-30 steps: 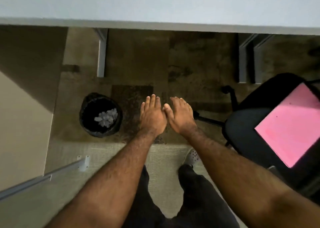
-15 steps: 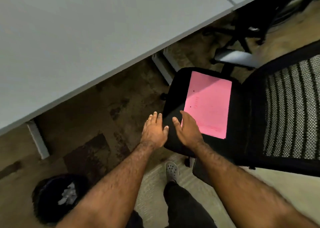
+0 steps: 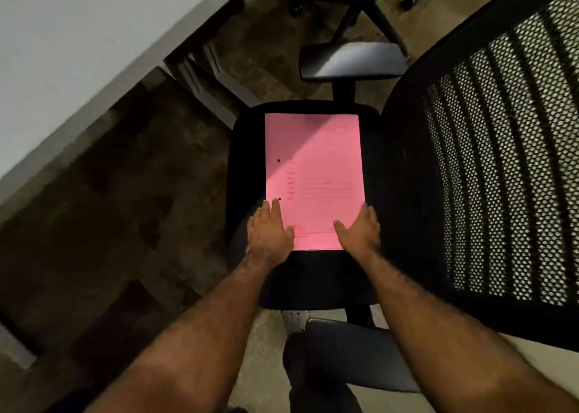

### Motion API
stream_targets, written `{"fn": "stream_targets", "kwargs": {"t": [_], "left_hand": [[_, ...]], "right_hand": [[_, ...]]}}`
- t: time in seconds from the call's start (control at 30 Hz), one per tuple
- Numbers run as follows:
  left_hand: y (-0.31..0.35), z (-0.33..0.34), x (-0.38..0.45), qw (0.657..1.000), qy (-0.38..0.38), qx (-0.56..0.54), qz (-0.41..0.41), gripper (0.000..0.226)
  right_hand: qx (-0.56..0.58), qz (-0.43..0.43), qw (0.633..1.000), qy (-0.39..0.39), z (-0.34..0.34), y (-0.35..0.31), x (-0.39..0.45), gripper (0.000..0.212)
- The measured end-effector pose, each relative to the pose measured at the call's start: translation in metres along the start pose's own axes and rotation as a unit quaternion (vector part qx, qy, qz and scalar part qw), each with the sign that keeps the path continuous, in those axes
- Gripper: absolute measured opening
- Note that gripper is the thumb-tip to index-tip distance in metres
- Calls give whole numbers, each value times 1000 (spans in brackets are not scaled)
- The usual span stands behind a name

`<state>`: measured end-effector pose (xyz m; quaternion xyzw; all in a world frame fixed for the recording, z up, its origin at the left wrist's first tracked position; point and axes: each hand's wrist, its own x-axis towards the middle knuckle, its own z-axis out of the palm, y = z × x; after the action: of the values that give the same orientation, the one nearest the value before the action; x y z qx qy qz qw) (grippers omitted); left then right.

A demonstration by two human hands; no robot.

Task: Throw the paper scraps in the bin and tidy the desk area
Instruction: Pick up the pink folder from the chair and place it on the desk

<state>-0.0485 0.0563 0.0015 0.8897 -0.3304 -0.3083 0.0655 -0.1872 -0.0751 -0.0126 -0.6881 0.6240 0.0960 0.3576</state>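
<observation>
Forearms reach out from the bottom of the view over a black armrest (image 3: 354,353) to a black chair seat (image 3: 247,162). Left hand (image 3: 270,230) and right hand (image 3: 360,229) lie flat, fingers spread, on the two near corners of a pink sheet (image 3: 313,168) lying on the seat, neither gripping it. Mesh backrest (image 3: 501,162) stands to the right, a second armrest (image 3: 347,60) lies beyond the sheet, and the desk (image 3: 78,36) fills the upper left.
</observation>
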Motion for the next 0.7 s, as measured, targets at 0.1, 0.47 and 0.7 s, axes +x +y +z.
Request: {"fn": "stream_targets", "kwargs": {"t": [0.1, 0.47, 0.7], "left_hand": [[5, 14, 13, 998, 3, -49, -41, 77], [0, 12, 22, 969, 18, -191, -157, 83], [6, -13, -3, 914, 29, -371, -159, 65]], "right_hand": [[8, 58, 998, -4, 6, 11, 21, 95], [59, 78, 995, 17, 5, 23, 31, 65], [141, 61, 988, -8, -15, 21, -1, 67]]}}
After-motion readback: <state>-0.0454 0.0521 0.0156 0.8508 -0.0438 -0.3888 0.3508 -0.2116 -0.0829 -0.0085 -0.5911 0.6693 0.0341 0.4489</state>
